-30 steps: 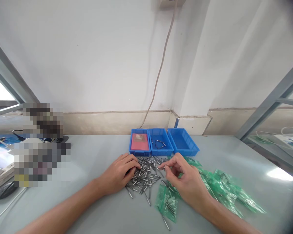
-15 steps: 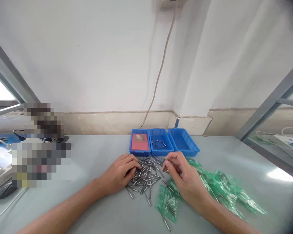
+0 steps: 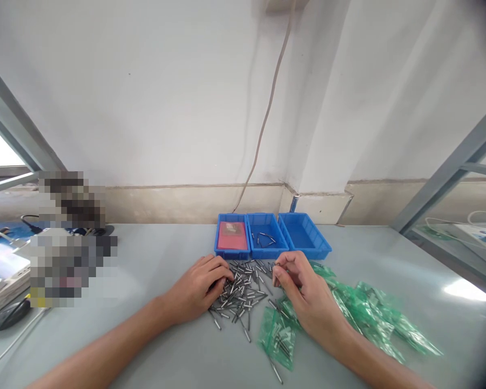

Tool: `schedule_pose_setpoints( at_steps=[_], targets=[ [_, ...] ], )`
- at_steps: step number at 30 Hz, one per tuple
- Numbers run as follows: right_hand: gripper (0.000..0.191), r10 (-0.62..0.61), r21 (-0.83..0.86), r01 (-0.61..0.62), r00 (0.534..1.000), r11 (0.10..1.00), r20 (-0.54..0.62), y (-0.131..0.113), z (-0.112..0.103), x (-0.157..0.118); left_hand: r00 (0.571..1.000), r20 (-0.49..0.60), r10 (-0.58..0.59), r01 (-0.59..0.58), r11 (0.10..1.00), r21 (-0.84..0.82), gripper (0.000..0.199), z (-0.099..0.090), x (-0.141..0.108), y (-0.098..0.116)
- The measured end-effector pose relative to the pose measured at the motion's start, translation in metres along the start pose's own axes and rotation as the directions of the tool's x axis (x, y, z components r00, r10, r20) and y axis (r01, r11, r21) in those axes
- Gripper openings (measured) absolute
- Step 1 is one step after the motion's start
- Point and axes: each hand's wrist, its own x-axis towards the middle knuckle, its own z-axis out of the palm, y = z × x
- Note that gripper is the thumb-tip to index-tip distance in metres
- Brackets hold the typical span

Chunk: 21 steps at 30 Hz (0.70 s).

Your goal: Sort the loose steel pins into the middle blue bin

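A loose pile of thin metal pins (image 3: 243, 294) lies on the grey table between my hands. My left hand (image 3: 200, 289) rests at the pile's left edge, its fingers curled in and its thumb near them; whatever they hold, if anything, is hidden. Over the right side of the pile, my right hand (image 3: 302, 286) pinches thumb against forefinger, with a small dark end of a pin showing at the fingertips. Below that hand lies a small green clear bag (image 3: 276, 340) with several pins inside, and a single pin (image 3: 276, 373) pokes out near its lower edge.
Three blue trays stand behind the pile: a left tray (image 3: 231, 255) holding a pink sheet (image 3: 231, 241), a middle tray (image 3: 267, 252) with a few pins, and a right tray (image 3: 303, 235). Crumpled green bags (image 3: 372, 313) lie right. A mouse (image 3: 10, 315) and cables are left.
My right hand's fingertips have shifted very slightly to the right, still pinched. The left hand, pile, bags and trays look the same.
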Motion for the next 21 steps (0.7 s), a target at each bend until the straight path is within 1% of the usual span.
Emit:
schedule_pose_setpoints(
  at_steps=[10,17,21],
  targets=[
    [0.024,0.014,-0.004,-0.014,1.000,1.000,0.001,-0.0025,-0.0004,-0.0005,1.000,-0.013,0.007,-0.006,1.000,0.015,0.026,-0.0003,0.0002,0.0013],
    [0.028,0.007,-0.024,-0.006,0.999,1.000,0.044,-0.0011,-0.0014,-0.0030,1.000,-0.013,0.007,-0.007,1.000,0.011,0.026,-0.0005,0.0008,0.0007],
    [0.028,-0.024,-0.024,0.024,1.000,0.999,0.009,0.0011,-0.0001,-0.0031,1.000,-0.009,0.002,-0.002,1.000,0.010,0.026,-0.0006,0.0001,0.0008]
  ],
)
